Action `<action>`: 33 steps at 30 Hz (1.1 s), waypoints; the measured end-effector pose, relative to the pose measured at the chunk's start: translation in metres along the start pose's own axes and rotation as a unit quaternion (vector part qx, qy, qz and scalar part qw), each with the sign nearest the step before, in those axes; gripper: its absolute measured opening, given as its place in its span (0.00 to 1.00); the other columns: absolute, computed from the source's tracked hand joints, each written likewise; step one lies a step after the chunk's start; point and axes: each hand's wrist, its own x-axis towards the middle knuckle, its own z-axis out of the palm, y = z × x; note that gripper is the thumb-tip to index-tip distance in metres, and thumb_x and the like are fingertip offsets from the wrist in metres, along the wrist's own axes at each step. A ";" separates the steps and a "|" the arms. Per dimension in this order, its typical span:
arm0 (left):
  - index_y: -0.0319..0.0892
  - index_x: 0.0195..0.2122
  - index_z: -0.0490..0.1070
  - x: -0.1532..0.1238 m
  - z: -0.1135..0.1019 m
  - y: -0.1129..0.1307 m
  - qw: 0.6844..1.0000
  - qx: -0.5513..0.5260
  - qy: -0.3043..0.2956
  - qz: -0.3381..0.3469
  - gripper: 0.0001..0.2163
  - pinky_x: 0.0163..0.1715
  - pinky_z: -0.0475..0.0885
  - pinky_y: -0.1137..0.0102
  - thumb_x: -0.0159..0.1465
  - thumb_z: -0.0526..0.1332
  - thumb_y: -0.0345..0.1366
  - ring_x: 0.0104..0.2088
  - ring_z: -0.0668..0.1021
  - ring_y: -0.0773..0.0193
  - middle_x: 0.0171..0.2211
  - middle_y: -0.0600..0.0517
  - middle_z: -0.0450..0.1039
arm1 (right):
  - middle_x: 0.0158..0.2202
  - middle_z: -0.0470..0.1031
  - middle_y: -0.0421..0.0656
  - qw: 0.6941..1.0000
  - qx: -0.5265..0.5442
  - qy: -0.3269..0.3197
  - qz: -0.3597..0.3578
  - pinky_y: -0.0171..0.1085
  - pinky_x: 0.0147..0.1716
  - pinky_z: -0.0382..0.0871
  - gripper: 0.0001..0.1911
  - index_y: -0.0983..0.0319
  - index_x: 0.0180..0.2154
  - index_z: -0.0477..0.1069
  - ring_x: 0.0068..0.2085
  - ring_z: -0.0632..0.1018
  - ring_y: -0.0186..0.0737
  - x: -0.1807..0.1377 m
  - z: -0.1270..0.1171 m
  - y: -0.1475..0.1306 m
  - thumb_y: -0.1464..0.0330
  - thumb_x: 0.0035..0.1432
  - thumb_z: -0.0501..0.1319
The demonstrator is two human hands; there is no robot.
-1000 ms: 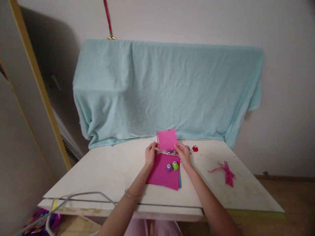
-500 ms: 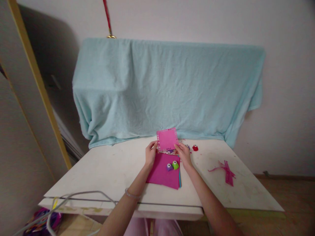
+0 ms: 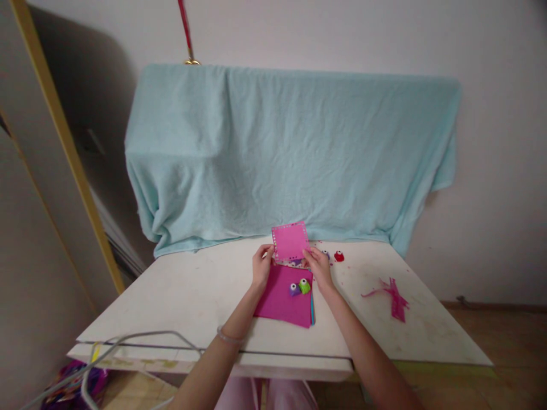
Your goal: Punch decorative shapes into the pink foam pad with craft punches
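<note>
A small pink square of paper [image 3: 290,240] with a row of punched holes along its edges is held up over the table. My left hand [image 3: 262,265] pinches its left edge, and my right hand [image 3: 318,266] grips its lower right corner. Below it lies a stack of larger coloured paper sheets [image 3: 284,302], magenta on top with blue showing at the right side. On the stack sit a purple craft punch [image 3: 294,289] and a green craft punch [image 3: 304,285], side by side. Behind the held paper, more small things are partly hidden.
A red craft punch [image 3: 339,256] stands behind my right hand, beside another purple punch [image 3: 326,254]. Pink paper scraps [image 3: 396,302] lie at the right of the white table [image 3: 179,302]. Light blue cloth [image 3: 290,154] hangs behind; a grey cable [image 3: 141,336] crosses the front left edge.
</note>
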 end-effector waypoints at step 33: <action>0.39 0.34 0.71 0.000 0.001 0.003 1.000 0.003 0.021 -0.002 0.16 0.21 0.65 0.74 0.59 0.62 0.49 0.19 0.68 0.70 0.28 0.53 0.72 | 0.20 0.72 0.39 1.000 0.004 0.017 0.023 0.36 0.23 0.66 0.19 0.60 0.31 0.72 0.20 0.72 0.37 -0.001 0.004 -0.005 0.50 0.50 0.66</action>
